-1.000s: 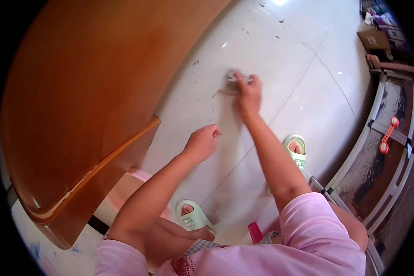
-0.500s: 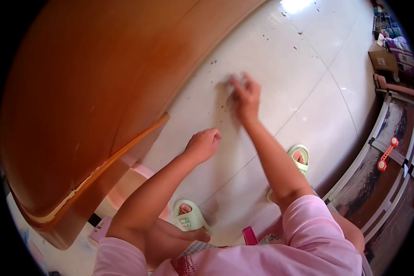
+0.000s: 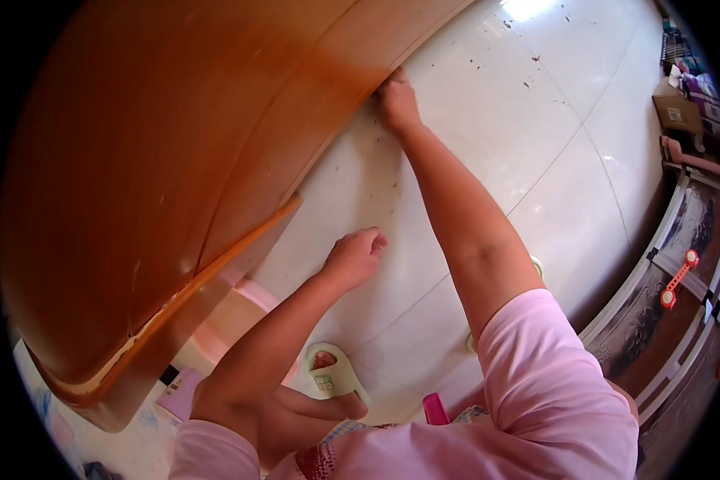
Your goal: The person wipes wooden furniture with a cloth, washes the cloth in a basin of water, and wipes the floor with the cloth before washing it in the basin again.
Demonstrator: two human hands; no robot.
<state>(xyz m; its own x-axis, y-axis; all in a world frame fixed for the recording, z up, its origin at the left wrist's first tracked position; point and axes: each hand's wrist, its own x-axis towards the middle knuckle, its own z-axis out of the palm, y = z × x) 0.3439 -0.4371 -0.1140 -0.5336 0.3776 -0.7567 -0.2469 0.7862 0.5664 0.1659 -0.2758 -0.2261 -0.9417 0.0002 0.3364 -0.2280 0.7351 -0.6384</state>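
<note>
My right hand (image 3: 398,102) reaches far forward over the tiled floor (image 3: 480,152), at the lower edge of the brown wooden furniture (image 3: 216,104). Its fingertips are partly hidden by that edge, and whatever it may hold cannot be made out. Nearer to me, my left hand (image 3: 355,256) hovers above the floor with its fingers curled in and nothing visible in them. Small dark bits (image 3: 535,58) lie scattered on the pale tiles.
A pink tub (image 3: 252,296) stands under the furniture at left. My green slipper (image 3: 336,376) is below my left hand. A cabinet (image 3: 640,320) with a red-orange latch (image 3: 680,280) lines the right side; a cardboard box (image 3: 678,112) sits beyond it.
My right hand has moved forward and left from the open floor to the furniture's edge. The grey object seen under it a second ago is out of sight. My left hand has barely moved.
</note>
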